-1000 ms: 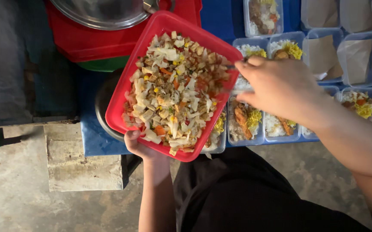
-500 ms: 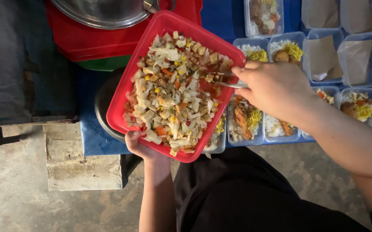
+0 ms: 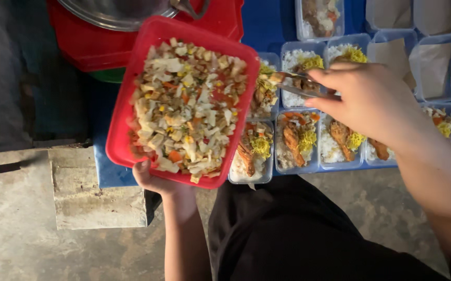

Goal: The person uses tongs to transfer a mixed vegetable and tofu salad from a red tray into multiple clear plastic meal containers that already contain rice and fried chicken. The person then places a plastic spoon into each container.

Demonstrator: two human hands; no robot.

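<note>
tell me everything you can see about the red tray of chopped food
The red tray looks like plastic, roughly square with rounded corners and a raised rim. It is heaped with pale chopped pieces flecked orange and yellow. The left hand holds its near edge from beneath, tilted above the blue table, beside the meal boxes.

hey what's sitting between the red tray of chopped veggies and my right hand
In the head view, a metal spoon carrying some vegetables spans that gap from the right hand toward the red tray, above a filled meal box.
</note>
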